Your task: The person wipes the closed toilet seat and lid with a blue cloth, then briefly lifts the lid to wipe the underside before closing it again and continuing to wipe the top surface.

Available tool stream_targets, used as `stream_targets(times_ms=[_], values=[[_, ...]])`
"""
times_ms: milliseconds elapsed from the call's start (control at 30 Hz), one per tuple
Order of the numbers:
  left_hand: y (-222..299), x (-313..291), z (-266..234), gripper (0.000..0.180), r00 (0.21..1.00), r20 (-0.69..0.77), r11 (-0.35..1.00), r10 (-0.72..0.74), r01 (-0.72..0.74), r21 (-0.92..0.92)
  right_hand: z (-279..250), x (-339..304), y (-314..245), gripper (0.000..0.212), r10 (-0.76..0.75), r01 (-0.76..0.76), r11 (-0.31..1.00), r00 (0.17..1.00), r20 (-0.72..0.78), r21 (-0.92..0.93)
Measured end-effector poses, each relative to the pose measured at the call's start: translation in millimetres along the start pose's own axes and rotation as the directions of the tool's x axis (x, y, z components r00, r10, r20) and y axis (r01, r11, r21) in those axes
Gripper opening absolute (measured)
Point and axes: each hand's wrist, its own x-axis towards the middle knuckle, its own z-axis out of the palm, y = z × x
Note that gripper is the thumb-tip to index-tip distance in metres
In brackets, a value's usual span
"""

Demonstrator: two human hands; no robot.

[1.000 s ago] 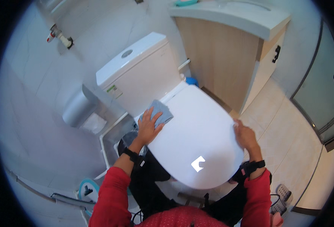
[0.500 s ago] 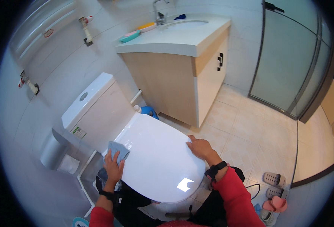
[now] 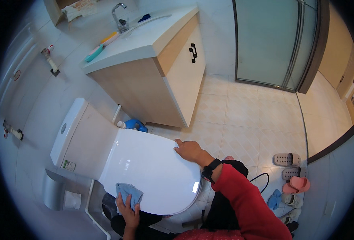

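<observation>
A white toilet lid (image 3: 153,160) lies closed in front of me. Under the fingers of my left hand (image 3: 129,212) is a folded light-blue cloth (image 3: 129,193), pressed on the lid's near left edge. My right hand (image 3: 191,151) grips the lid's far right edge; its thumb and fingertips sit at the rim, and part of the fingers is hidden. Behind the lid stands the white toilet tank (image 3: 89,136) with an oval flush button (image 3: 63,128) on top.
A wood-sided vanity (image 3: 133,90) with a tap (image 3: 120,18) stands beyond the toilet. A blue bottle (image 3: 135,125) sits between them on the floor. A grey paper holder (image 3: 54,190) hangs at left. Slippers (image 3: 287,159) and shoes line the right wall, near a frosted glass door (image 3: 267,40).
My left hand has drawn the cloth along the lid's left edge, away from the tank and toward me. My right hand still holds the far edge. The view has turned rightward.
</observation>
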Motion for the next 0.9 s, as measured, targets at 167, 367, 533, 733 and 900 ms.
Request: stream_targets(times_ms=[167, 367, 533, 733, 900], values=[[-27, 29, -5, 0.053, 1.000, 0.019, 1.000, 0.005, -0.005, 0.010, 4, 1, 3, 0.051, -0.004, 0.004, 1.000, 1.000, -0.006, -0.015], [-70, 81, 0, 0.058, 0.996, -0.057, 0.992, 0.064, -0.058, 0.109, 8, 7, 7, 0.054, -0.017, 0.018, 0.997, 1.000, 0.006, -0.069], [-79, 115, 9, 0.064, 1.000, -0.003, 0.991, -0.024, 0.024, 0.134, 2, 1, 1, 0.050, -0.021, 0.017, 0.997, 0.999, -0.044, -0.081], [-73, 174, 22, 0.063, 0.993, 0.093, 0.992, -0.078, 0.068, 0.104, -3, 1, -6, 0.050, -0.010, 0.008, 0.996, 1.000, -0.027, -0.088], [-58, 224, 36, 0.061, 0.986, 0.144, 0.987, -0.085, 0.063, 0.148, -4, 0, -7, 0.050, 0.007, -0.009, 0.997, 1.000, -0.019, -0.083]])
